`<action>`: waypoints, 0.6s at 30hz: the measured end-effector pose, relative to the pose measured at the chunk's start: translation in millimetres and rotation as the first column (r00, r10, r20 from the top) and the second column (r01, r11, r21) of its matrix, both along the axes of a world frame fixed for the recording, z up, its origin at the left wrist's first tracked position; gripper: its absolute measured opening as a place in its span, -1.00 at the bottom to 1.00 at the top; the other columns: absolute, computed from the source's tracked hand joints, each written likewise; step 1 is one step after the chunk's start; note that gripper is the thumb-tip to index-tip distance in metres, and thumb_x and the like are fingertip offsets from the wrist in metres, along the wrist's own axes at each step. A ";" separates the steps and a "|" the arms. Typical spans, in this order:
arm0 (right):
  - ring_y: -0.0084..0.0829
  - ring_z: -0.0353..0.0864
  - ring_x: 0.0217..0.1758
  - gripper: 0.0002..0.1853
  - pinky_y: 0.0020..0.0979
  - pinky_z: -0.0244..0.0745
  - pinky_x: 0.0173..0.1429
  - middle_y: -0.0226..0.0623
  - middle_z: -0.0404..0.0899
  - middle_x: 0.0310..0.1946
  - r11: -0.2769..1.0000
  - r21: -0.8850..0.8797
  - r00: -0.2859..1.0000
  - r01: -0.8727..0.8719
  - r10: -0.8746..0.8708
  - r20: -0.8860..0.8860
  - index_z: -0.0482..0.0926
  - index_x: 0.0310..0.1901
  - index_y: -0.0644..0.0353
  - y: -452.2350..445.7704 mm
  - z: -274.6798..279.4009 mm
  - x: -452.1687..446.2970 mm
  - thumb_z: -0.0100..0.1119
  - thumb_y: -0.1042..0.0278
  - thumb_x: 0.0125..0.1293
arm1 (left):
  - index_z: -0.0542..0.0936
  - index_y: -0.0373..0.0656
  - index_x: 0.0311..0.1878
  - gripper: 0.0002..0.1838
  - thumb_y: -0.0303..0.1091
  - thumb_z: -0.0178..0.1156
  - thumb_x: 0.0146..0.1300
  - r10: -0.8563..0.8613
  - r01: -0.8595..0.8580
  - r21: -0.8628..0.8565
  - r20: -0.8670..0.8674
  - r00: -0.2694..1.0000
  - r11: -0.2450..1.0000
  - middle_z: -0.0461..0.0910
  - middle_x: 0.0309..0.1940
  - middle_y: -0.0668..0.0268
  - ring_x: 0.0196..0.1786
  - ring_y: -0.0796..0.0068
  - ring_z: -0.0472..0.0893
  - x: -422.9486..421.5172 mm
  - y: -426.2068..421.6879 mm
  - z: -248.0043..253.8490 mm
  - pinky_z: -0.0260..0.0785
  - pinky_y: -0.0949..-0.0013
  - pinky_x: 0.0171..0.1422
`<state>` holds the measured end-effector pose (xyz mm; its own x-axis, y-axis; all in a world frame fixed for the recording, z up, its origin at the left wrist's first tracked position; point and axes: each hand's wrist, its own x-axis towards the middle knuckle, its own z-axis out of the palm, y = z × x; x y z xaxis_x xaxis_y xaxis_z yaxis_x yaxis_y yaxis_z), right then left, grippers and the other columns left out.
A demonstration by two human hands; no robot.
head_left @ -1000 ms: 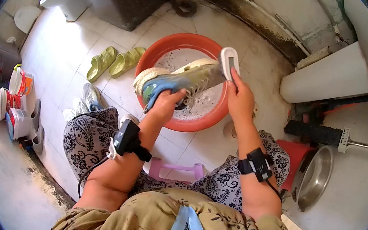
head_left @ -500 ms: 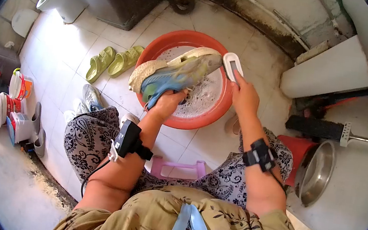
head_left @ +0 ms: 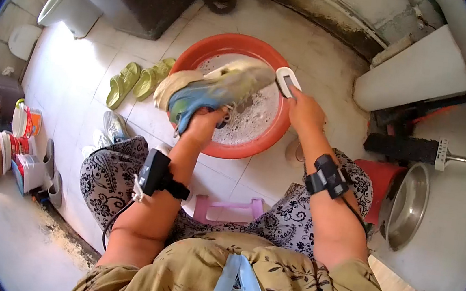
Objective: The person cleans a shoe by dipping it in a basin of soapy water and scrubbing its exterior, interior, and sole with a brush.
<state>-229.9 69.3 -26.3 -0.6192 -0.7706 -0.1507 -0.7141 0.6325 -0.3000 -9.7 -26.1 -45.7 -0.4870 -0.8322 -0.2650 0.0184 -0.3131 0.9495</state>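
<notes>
Over a red basin (head_left: pixel 269 135) of foamy water, my left hand (head_left: pixel 204 124) grips a blue and yellowish shoe (head_left: pixel 217 85) by its opening. The shoe lies on its side in the air, its toe pointing right and its pale sole facing away from me. My right hand (head_left: pixel 306 115) is closed round a white-handled brush (head_left: pixel 285 82) at the shoe's toe. The brush's bristles are hidden, and the shoe is slightly blurred.
Green slippers (head_left: pixel 123 84) and another pair of shoes (head_left: pixel 114 126) are on the tiled floor to the left. A purple stool (head_left: pixel 229 207) is between my legs. Tubs (head_left: pixel 29 170) stand far left; a metal bowl (head_left: pixel 408 208) and long-handled brush (head_left: pixel 401 147) are at right.
The shoe and my left hand have shifted slightly left. The brush stays at the toe end, a little lower than a second ago. The view has also moved slightly.
</notes>
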 end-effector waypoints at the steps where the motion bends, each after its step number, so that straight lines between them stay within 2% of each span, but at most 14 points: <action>1: -0.11 0.55 -0.20 -0.60 -0.23 0.42 -0.14 -0.08 0.57 -0.27 0.991 -0.127 0.999 0.041 -0.038 0.025 0.41 0.16 -0.17 0.5 3.7 6.6 0.00 0.15 0.27 | 0.49 -0.32 -0.08 -0.67 -0.41 0.15 0.07 0.070 -0.038 0.161 -0.199 0.977 0.986 0.54 -0.19 0.24 -0.15 0.40 0.50 -2.1 -5.0 1.2 0.29 0.43 -0.01; 2: -0.07 0.56 -0.21 -0.58 -0.14 0.43 -0.16 -0.06 0.55 -0.29 0.965 -0.250 0.996 0.077 -0.065 0.057 0.37 0.19 -0.17 0.5 7.5 11.0 0.01 0.18 0.27 | 0.49 -0.32 -0.08 -0.67 -0.41 0.15 0.07 0.077 -0.044 0.160 -0.205 0.976 0.986 0.54 -0.19 0.24 -0.15 0.40 0.50 -3.1 -6.6 1.9 0.29 0.43 -0.01; 3: -0.07 0.56 -0.21 -0.58 -0.14 0.43 -0.16 -0.06 0.55 -0.29 0.965 -0.253 0.997 0.069 -0.056 0.055 0.37 0.19 -0.17 -0.5 8.6 12.4 0.01 0.18 0.27 | 0.49 -0.32 -0.09 -0.69 -0.43 0.14 0.08 0.113 -0.054 0.237 -0.242 0.964 0.970 0.54 -0.20 0.25 -0.16 0.41 0.50 -2.7 -8.1 4.8 0.29 0.43 -0.03; 4: -0.07 0.56 -0.22 -0.58 -0.14 0.43 -0.16 -0.05 0.55 -0.30 0.921 -0.385 0.993 0.059 -0.013 0.121 0.37 0.19 -0.16 -2.5 9.2 14.5 0.01 0.19 0.27 | 0.49 -0.32 -0.10 -0.71 -0.45 0.13 0.09 0.149 -0.059 0.312 -0.274 0.950 0.948 0.54 -0.21 0.25 -0.17 0.43 0.51 -1.2 -10.0 8.1 0.30 0.44 -0.05; 5: -0.08 0.55 -0.23 -0.58 -0.14 0.43 -0.16 -0.05 0.54 -0.31 0.859 -0.508 0.983 0.060 0.038 0.181 0.37 0.19 -0.15 -3.4 9.7 17.1 0.01 0.19 0.27 | 0.46 -0.33 -0.06 -0.68 -0.46 0.12 0.09 0.091 -0.075 0.106 -0.158 0.983 0.992 0.53 -0.22 0.24 -0.15 0.40 0.51 0.5 -4.4 10.4 0.31 0.41 -0.04; 6: -0.08 0.55 -0.23 -0.58 -0.14 0.43 -0.16 -0.05 0.54 -0.31 0.858 -0.510 0.982 0.056 0.043 0.182 0.37 0.19 -0.15 -3.4 12.4 23.5 0.01 0.19 0.27 | 0.46 -0.33 -0.06 -0.68 -0.46 0.12 0.09 0.095 -0.080 0.103 -0.157 0.983 0.991 0.53 -0.22 0.24 -0.15 0.40 0.51 -1.6 -3.1 9.4 0.31 0.41 -0.04; 8: -0.08 0.55 -0.24 -0.57 -0.16 0.43 -0.16 -0.05 0.52 -0.31 0.830 -0.557 0.864 0.005 0.277 0.420 0.36 0.20 -0.21 -4.2 19.4 44.2 0.02 0.20 0.27 | 0.44 -0.33 -0.03 -0.66 -0.47 0.11 0.09 0.198 -0.112 0.297 -0.275 0.941 0.948 0.53 -0.23 0.24 -0.15 0.37 0.51 -5.1 -2.1 2.7 0.32 0.39 -0.01; 10: -0.10 0.56 -0.30 -0.56 -0.16 0.45 -0.22 -0.09 0.48 -0.36 0.760 -0.618 0.850 -0.199 0.448 0.278 0.36 0.20 -0.31 -4.9 2.8 65.1 0.03 0.18 0.27 | 0.42 -0.32 0.00 -0.65 -0.47 0.09 0.11 0.198 -0.103 0.307 -0.299 0.933 0.946 0.53 -0.23 0.22 -0.14 0.32 0.53 -4.5 -4.2 2.3 0.35 0.34 0.01; 11: -0.10 0.56 -0.30 -0.56 -0.16 0.45 -0.22 -0.09 0.48 -0.36 0.760 -0.619 0.851 -0.196 0.446 0.279 0.36 0.20 -0.31 -1.7 0.0 72.3 0.03 0.18 0.27 | 0.43 -0.32 -0.01 -0.66 -0.47 0.08 0.12 0.193 -0.058 0.369 -0.340 0.920 0.928 0.54 -0.21 0.20 -0.13 0.30 0.54 -2.7 -6.8 4.4 0.37 0.30 0.02; 13: -0.12 0.55 -0.38 -0.55 -0.16 0.47 -0.29 -0.15 0.44 -0.42 0.856 -0.424 0.893 -0.295 0.405 0.195 0.35 0.20 -0.38 4.4 15.7 83.4 0.05 0.15 0.25 | 0.44 -0.33 -0.02 -0.69 -0.50 0.03 0.14 0.207 0.023 0.447 -0.457 0.865 0.894 0.55 -0.15 0.14 -0.09 0.22 0.56 -2.3 -7.7 4.5 0.42 0.22 0.02; 14: -0.12 0.55 -0.38 -0.55 -0.16 0.47 -0.29 -0.15 0.44 -0.42 0.860 -0.424 0.898 -0.284 0.394 0.197 0.35 0.20 -0.38 4.4 13.6 79.7 0.05 0.15 0.25 | 0.44 -0.33 -0.02 -0.69 -0.50 0.03 0.14 0.197 0.032 0.447 -0.456 0.868 0.894 0.55 -0.15 0.14 -0.09 0.22 0.56 -4.4 -7.0 3.4 0.42 0.22 0.02; 16: -0.14 0.54 -0.43 -0.56 -0.15 0.47 -0.35 -0.19 0.40 -0.46 0.861 -0.408 0.946 -0.302 0.323 -0.020 0.35 0.19 -0.40 -0.7 0.9 64.9 0.04 0.12 0.25 | 0.44 -0.35 -0.02 -0.68 -0.50 -0.01 0.14 0.254 -0.018 0.433 -0.494 0.831 0.901 0.56 -0.14 0.10 -0.09 0.19 0.57 -8.6 -4.7 1.7 0.42 0.20 0.07; 17: -0.11 0.55 -0.39 -0.58 -0.16 0.47 -0.34 -0.16 0.45 -0.40 0.921 -0.322 0.976 -0.218 0.199 -0.092 0.36 0.19 -0.38 -4.6 -17.9 52.0 0.01 0.10 0.27 | 0.44 -0.36 -0.01 -0.68 -0.50 -0.01 0.15 0.267 -0.026 0.448 -0.484 0.833 0.894 0.55 -0.12 0.08 -0.07 0.17 0.56 -8.0 -4.0 1.9 0.41 0.16 0.08; 18: -0.11 0.55 -0.39 -0.58 -0.16 0.47 -0.34 -0.16 0.45 -0.40 0.924 -0.322 0.978 -0.206 0.186 -0.091 0.36 0.19 -0.38 -5.6 -19.3 34.0 0.01 0.10 0.27 | 0.44 -0.36 -0.01 -0.68 -0.50 -0.01 0.15 0.256 -0.015 0.447 -0.484 0.837 0.894 0.55 -0.12 0.08 -0.07 0.17 0.56 -7.7 -3.2 1.6 0.41 0.16 0.08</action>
<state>-195.9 63.7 -45.6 -0.4506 -0.8777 0.1631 -0.8362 0.3510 -0.4213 -17.4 -29.3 -44.1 -0.5404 -0.7713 -0.3361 0.5393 -0.6242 0.5653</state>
